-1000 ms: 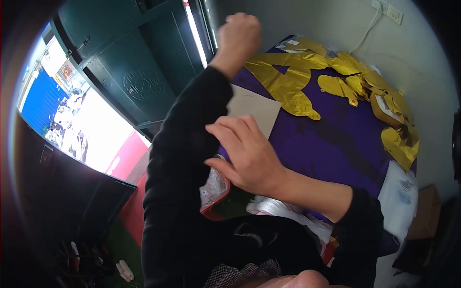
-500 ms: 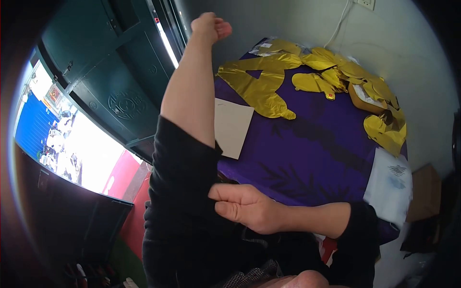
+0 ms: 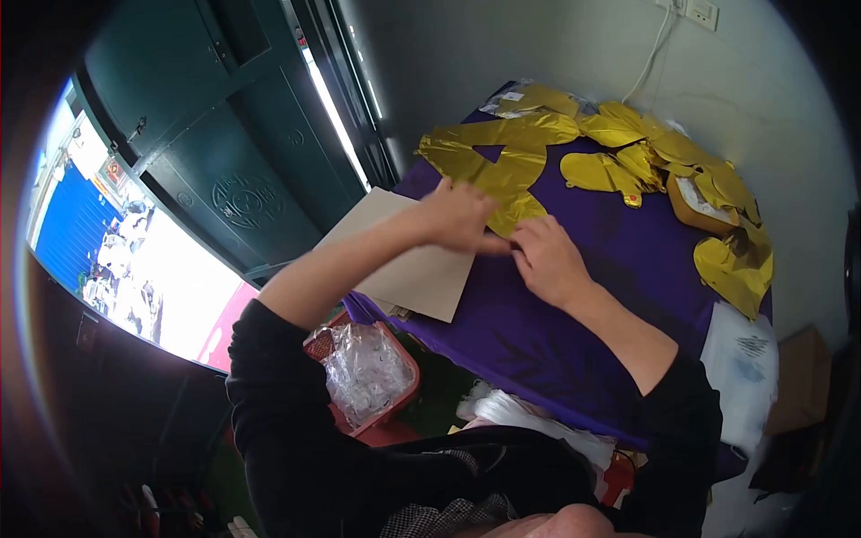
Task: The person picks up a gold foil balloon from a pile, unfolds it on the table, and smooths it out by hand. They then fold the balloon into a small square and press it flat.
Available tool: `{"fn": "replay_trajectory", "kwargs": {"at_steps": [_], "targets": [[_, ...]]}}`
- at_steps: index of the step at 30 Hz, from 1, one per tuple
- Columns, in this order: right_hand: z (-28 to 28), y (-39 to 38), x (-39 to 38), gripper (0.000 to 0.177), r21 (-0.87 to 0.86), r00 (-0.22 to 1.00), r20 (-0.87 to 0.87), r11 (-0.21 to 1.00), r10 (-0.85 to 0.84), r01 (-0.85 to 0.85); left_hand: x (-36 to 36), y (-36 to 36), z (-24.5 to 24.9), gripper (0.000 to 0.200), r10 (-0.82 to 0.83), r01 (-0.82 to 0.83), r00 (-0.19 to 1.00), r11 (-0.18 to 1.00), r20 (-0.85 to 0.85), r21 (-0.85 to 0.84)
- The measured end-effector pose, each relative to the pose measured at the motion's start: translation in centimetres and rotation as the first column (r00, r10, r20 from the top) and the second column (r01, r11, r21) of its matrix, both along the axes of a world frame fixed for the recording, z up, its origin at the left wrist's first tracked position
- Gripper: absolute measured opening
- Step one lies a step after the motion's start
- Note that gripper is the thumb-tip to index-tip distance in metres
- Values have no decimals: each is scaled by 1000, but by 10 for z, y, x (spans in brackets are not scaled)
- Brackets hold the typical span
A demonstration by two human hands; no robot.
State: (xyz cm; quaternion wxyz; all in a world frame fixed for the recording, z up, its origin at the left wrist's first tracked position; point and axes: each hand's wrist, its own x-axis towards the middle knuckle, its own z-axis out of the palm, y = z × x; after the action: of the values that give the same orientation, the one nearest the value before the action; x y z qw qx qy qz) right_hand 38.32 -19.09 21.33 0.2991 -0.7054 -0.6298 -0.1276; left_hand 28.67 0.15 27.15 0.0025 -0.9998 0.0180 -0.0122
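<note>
A flat gold foil balloon (image 3: 525, 166), shaped like a 4, lies on the purple-covered table (image 3: 619, 296). My right hand (image 3: 552, 260) is at its lower end, fingers bent together and closed on the foil; the tips are partly hidden. My left hand (image 3: 457, 218) hovers over the balloon's lower left part, smeared by motion, so its fingers cannot be made out. Its fingertips come close to those of the right hand. Under my left forearm is a beige cardboard sheet (image 3: 421, 282) at the table's left edge.
More gold foil balloons (image 3: 614, 170) lie along the back and right, around an open box (image 3: 700, 211). A white plastic bag (image 3: 740, 359) hangs at the right corner. Below the table stands a red basket (image 3: 408, 381) of clear plastic. A dark green door (image 3: 242, 170) is at left.
My left hand has come down from high above the table to the balloon. My right hand has moved from near my body forward to the balloon's lower end. The view has shifted slightly.
</note>
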Motion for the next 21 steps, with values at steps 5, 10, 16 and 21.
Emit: {"fn": "replay_trajectory", "kwargs": {"at_steps": [5,10,16,21], "targets": [[-17,19,21,36,-114,982,176,990,-63,84,-27,0,-18,100,36,-35,984,999,-176,9],[-29,37,35,19,-194,969,244,976,-50,99,-51,15,-22,95,-116,114,988,993,-100,-31],[-45,44,46,9,75,997,42,996,-59,56,-57,23,-21,76,-95,99,995,949,28,-298],[-38,53,49,9,42,889,-436,984,-139,175,-13,40,-25,33,-157,250,948,907,278,-339]]}}
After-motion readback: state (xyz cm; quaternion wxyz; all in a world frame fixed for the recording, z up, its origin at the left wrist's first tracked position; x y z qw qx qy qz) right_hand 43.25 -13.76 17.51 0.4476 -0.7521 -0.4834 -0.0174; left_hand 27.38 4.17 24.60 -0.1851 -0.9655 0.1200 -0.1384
